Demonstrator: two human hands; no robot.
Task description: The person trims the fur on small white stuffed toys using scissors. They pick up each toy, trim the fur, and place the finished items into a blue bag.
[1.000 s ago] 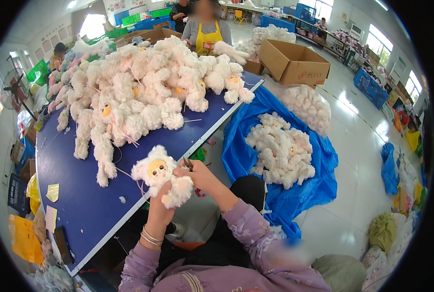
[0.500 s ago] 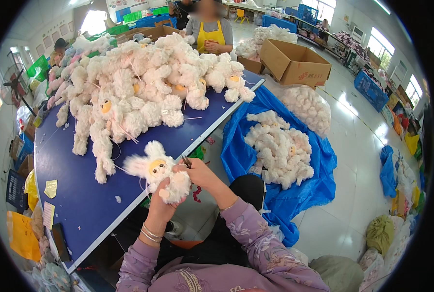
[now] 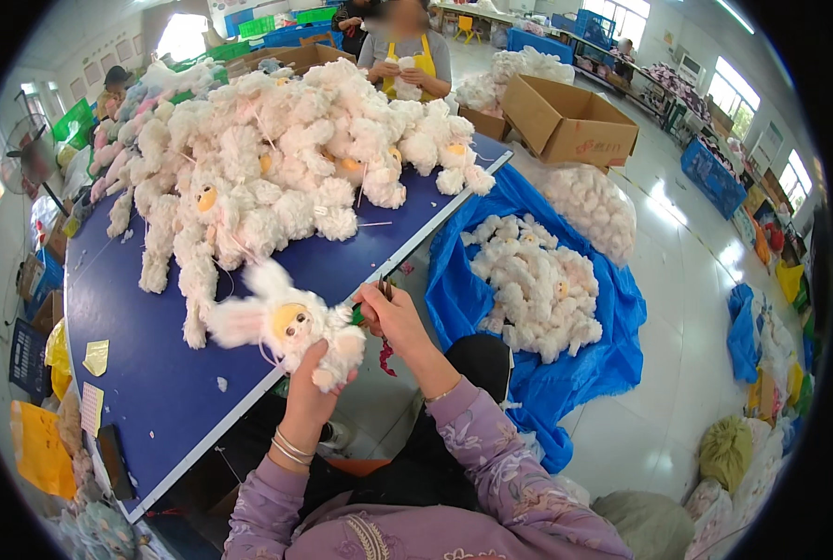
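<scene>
Plush white rabbit doll (image 3: pixel 295 323) hung over the near edge of the table (image 3: pixel 155 383), its body gripped in the left hand (image 3: pixel 312 381), while the right hand (image 3: pixel 390 319) was curled around a dark-tipped tool (image 3: pixel 385 288) just beside it. Careful work probably called for a steady hold — tool tips clear of the left thumb.

L head cam, downward fisheye

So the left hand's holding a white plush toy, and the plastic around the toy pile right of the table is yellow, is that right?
Not the color: in the head view, the plastic around the toy pile right of the table is blue. The left hand does hold a white plush toy.
</scene>
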